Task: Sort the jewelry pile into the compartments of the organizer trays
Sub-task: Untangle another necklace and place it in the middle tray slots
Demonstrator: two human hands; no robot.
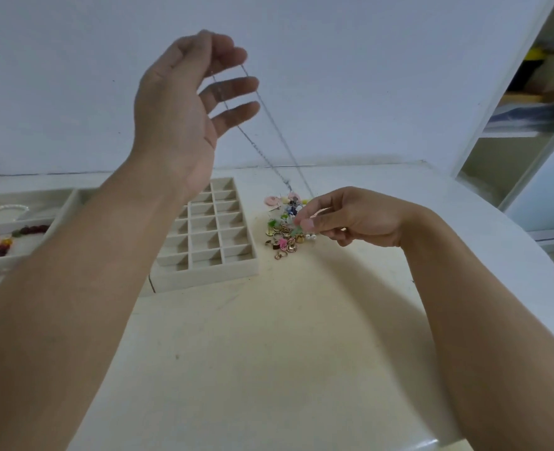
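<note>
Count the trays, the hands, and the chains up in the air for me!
Organizer trays: 2, the grid tray and the long-slot tray
Hands: 2, left hand, right hand
Chains held up: 1, a silver chain
Total: 5

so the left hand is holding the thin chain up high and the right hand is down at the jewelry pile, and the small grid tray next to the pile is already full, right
Not quite: the grid tray is empty in the compartments that show in the head view. The rest holds: the left hand pinches the chain up high, and the right hand is down at the jewelry pile.
</note>
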